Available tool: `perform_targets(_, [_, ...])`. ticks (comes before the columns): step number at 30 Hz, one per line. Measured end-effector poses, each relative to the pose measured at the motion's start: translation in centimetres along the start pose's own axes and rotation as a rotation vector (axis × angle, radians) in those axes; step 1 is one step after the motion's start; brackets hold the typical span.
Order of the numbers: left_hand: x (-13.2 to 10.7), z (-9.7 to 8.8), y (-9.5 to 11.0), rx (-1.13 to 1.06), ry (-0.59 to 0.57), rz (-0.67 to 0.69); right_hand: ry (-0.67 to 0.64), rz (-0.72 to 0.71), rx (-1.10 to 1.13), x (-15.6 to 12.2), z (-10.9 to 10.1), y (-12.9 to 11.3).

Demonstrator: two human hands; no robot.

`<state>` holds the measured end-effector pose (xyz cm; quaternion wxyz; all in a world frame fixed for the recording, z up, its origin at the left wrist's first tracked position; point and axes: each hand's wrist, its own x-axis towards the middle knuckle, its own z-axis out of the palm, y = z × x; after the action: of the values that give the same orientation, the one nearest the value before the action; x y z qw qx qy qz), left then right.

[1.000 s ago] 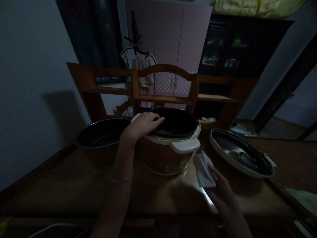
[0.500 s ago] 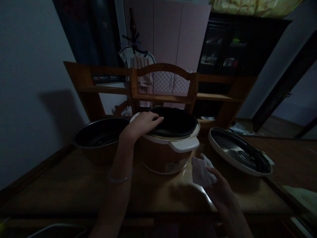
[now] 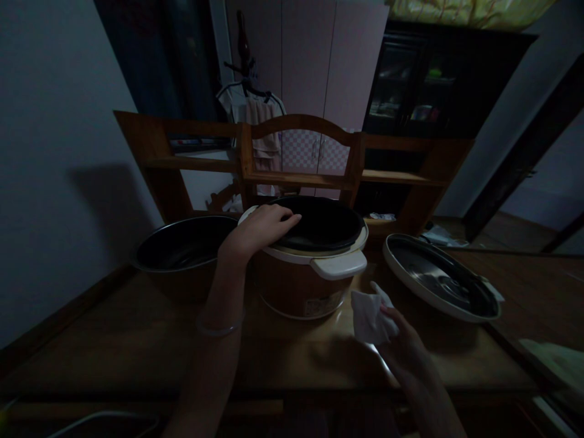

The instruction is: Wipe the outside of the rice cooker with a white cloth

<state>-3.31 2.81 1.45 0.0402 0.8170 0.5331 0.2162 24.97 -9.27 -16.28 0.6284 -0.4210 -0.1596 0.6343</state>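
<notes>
In the head view, a brown-and-white electric cooker (image 3: 296, 286) stands on the wooden desk with its top uncovered and the dark interior showing. My left hand (image 3: 264, 228) bends over the cooker's left rim, thumb pointing right; the other fingertips are hidden behind the hand. Right of the cooker and above the desk, my right hand (image 3: 404, 340) pinches a crumpled white cloth (image 3: 367, 316), apart from the cooker. A dark inner pot (image 3: 157, 258) sits at the left, partly behind my left forearm. The round lid (image 3: 433, 283) lies at the right, its underside facing up.
The wooden desk (image 3: 292, 359) has a raised shelf frame (image 3: 301, 178) along its back. A wall (image 3: 59, 201) closes off the left side. Beyond the desk are a clothes stand (image 3: 245, 55), pink cupboards (image 3: 305, 61) and a dark cabinet (image 3: 438, 97).
Almost nothing differs. The view has shifted very slightly, and the white cloth in my right hand has turned a little. My left hand stays on the cooker's rim.
</notes>
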Motion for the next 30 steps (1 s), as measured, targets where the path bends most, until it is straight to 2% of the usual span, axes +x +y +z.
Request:
perform_targets(8, [-0.18,-0.02,0.1,-0.005,-0.001,-0.014,0.025,-0.009,-0.006,-0.41,0.77,-0.34])
perform_targets(30, [-0.07,0.28,-0.36,-0.036,0.03,0.012,-0.029,-0.005,0.03,-0.16,-0.03,0.24])
